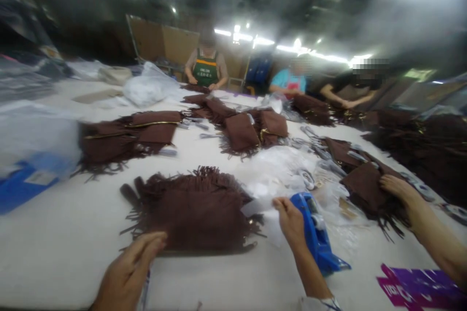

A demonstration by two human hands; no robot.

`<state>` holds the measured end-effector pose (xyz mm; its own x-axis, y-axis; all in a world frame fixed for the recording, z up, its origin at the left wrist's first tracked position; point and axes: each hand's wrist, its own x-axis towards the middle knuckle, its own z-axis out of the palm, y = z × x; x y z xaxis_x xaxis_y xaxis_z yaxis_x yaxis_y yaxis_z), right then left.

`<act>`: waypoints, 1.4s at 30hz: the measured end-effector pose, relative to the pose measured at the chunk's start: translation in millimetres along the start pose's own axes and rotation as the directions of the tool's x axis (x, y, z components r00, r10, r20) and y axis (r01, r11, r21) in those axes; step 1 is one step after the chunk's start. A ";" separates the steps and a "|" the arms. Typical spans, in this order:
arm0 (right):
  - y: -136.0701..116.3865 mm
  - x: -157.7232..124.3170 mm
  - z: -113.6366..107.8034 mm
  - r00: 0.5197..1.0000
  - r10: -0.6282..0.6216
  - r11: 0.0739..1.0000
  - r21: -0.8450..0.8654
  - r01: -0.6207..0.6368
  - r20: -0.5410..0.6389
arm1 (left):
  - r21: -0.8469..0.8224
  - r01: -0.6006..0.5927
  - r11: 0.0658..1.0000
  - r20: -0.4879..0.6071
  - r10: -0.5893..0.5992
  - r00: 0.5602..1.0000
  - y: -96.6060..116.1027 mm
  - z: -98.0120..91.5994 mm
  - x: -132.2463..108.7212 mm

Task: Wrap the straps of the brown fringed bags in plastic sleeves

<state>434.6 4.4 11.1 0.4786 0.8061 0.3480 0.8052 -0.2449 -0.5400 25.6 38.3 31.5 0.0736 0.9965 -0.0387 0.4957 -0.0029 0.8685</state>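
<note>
A dark brown fringed bag (197, 209) lies flat on the white table in front of me. My left hand (127, 272) is at its near left corner, fingers stretched out and nothing visible in them. Between the pinched fingers of my right hand (292, 221) is a translucent strip of tape (257, 205), which reaches over the bag's right edge. Just right of that hand stands a blue tape dispenser (317, 238).
A co-worker's hand (397, 189) reaches in from the right onto another brown bag (365, 187). Clear plastic bags (280, 167) lie beyond the dispenser. More fringed bags (241, 133) are spread behind. A blue box (29, 180) sits left, purple packaging (423, 286) front right. Several people work opposite.
</note>
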 end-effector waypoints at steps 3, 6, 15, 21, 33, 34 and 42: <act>-26.4 -25.4 -0.3 0.995 0.003 0.992 0.127 -0.015 0.098 | -0.252 -0.052 0.966 0.223 0.110 0.969 45.9 50.7 5.5; -59.1 -62.8 7.1 0.978 -0.059 0.962 0.275 0.002 0.199 | -0.280 -0.241 0.929 0.262 0.315 0.912 73.0 91.9 15.7; -108.7 -144.9 37.3 0.868 -0.442 0.841 0.440 0.314 0.225 | -0.377 0.410 0.830 0.627 -0.097 0.773 25.4 100.5 9.0; -113.7 -122.8 42.3 0.865 0.115 0.726 0.552 -0.409 0.489 | -0.462 0.348 0.815 0.468 -0.109 0.877 6.1 69.3 -14.0; -194.0 -136.1 76.2 0.469 -0.185 0.244 0.503 -0.829 0.864 | -0.009 -0.129 0.992 0.219 0.128 0.967 -7.6 -24.4 -53.4; -200.2 -137.9 78.9 0.472 -0.195 0.255 0.510 -0.822 0.860 | 0.026 -0.118 0.993 0.198 0.111 0.974 -12.1 -30.4 -57.3; -242.7 -162.5 99.7 0.650 -0.218 0.571 0.636 -0.520 0.727 | 0.119 0.235 0.965 0.094 -0.247 0.965 -60.1 -76.1 -93.1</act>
<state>126.5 -13.5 9.2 -0.1192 0.9697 -0.2131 -0.0118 -0.2160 -0.9763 -76.9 -48.0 20.4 0.0302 0.9541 -0.2981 0.5985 0.2216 0.7699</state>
